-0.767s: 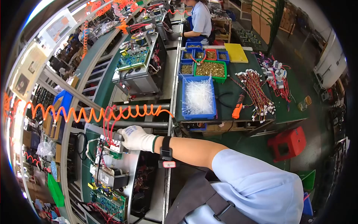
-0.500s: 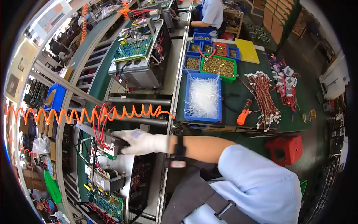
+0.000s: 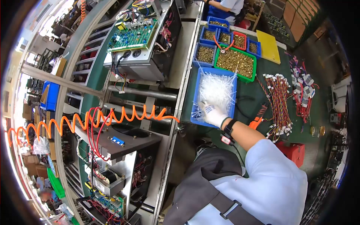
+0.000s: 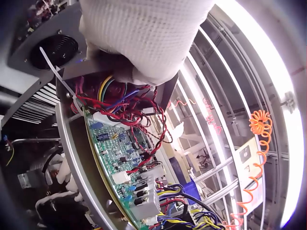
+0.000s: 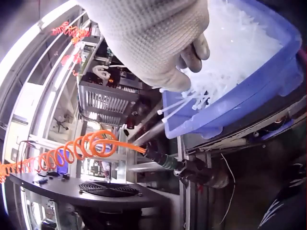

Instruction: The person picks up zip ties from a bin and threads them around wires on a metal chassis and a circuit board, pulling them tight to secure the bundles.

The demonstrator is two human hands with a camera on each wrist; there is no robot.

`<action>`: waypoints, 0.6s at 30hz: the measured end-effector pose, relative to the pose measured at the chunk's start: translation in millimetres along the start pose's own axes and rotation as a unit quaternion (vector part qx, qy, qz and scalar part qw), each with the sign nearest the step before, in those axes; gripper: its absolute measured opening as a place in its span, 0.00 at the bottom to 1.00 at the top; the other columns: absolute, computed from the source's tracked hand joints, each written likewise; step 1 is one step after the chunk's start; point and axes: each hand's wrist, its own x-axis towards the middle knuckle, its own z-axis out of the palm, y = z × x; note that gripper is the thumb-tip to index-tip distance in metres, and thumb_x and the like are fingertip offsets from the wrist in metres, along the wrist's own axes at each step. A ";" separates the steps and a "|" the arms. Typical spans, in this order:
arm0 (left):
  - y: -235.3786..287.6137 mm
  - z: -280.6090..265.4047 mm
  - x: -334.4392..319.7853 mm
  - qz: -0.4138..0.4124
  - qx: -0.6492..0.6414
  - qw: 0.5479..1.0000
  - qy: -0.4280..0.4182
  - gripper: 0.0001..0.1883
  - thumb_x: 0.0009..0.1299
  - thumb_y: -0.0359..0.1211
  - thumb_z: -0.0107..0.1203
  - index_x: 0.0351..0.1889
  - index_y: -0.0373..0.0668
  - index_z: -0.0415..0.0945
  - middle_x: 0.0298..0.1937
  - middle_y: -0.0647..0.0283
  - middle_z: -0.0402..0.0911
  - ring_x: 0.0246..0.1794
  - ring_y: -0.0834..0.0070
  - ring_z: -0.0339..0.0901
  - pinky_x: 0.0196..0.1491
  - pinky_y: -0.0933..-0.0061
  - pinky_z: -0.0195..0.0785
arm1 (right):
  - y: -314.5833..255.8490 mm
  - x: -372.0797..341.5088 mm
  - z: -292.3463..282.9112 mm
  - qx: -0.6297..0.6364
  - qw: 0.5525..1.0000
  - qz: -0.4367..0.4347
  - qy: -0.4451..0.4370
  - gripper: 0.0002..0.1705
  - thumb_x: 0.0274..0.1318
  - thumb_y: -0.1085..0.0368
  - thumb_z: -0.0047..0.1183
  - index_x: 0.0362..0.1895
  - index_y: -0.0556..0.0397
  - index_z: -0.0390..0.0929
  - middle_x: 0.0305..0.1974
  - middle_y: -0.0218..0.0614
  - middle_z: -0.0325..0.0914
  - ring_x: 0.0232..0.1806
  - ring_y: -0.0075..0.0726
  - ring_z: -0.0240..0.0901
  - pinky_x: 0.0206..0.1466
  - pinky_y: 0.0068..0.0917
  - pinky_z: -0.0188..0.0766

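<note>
My right hand (image 3: 214,114), in a white glove, is in the blue bin (image 3: 233,101) of thin white plastic ties (image 3: 215,88). In the right wrist view the hand (image 5: 153,43) has bent fingers, its thumb against the ties (image 5: 206,93); whether any are gripped is unclear. My gloved left hand (image 4: 144,38) appears only in the left wrist view, over a dark metal part beside twisted red wires (image 4: 129,112) and a green circuit board (image 4: 117,148). Its fingertips are hidden. One white strip (image 4: 56,73) sticks up beside it. A dark fan panel (image 3: 122,142) tops the near unit.
An orange coiled hose (image 3: 75,122) crosses above the rollers. Another open unit (image 3: 138,63) stands farther up the line. Small bins of brass parts (image 3: 236,62), a yellow sheet (image 3: 268,47), wire bundles (image 3: 278,105) and an orange-handled tool (image 3: 258,119) lie on the green bench. Another person (image 3: 227,7) works beyond.
My right hand has left the near unit and moved right into the blue bin. The dark panel, earlier seen nearly edge-on, now shows its broad face. The head view has shifted.
</note>
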 end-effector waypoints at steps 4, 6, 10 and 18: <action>-8.7 -2.0 -1.8 0.074 0.159 0.984 -0.012 0.20 0.75 0.38 0.37 0.40 0.38 0.80 0.40 0.49 0.81 0.41 0.52 0.74 0.48 0.55 0.65 | 14.7 22.2 38.7 -0.007 0.985 0.031 -0.168 0.18 0.53 0.64 0.52 0.50 0.49 0.73 0.47 0.45 0.76 0.49 0.54 0.75 0.51 0.40 0.73; -16.9 -0.4 -3.9 0.093 0.177 0.980 -0.004 0.19 0.76 0.37 0.37 0.41 0.39 0.80 0.41 0.50 0.80 0.42 0.53 0.74 0.48 0.55 0.65 | 18.2 25.3 53.8 -0.001 0.989 0.032 -0.145 0.13 0.52 0.64 0.51 0.43 0.47 0.79 0.42 0.42 0.79 0.46 0.50 0.78 0.48 0.39 0.75; -4.7 0.5 -5.6 0.073 0.129 0.989 -0.006 0.16 0.76 0.35 0.38 0.41 0.39 0.79 0.43 0.51 0.79 0.43 0.54 0.73 0.49 0.56 0.64 | -2.0 25.4 21.9 -0.103 0.979 -0.038 -0.170 0.08 0.50 0.64 0.52 0.31 0.47 0.83 0.35 0.40 0.82 0.41 0.45 0.80 0.44 0.41 0.75; -26.2 18.9 -6.0 0.096 0.051 0.993 0.047 0.14 0.76 0.36 0.41 0.44 0.39 0.77 0.40 0.51 0.77 0.43 0.54 0.72 0.50 0.57 0.63 | 24.7 17.6 0.8 0.413 0.899 0.137 -0.049 0.09 0.50 0.68 0.61 0.39 0.51 0.82 0.30 0.30 0.81 0.26 0.24 0.74 0.31 0.26 0.71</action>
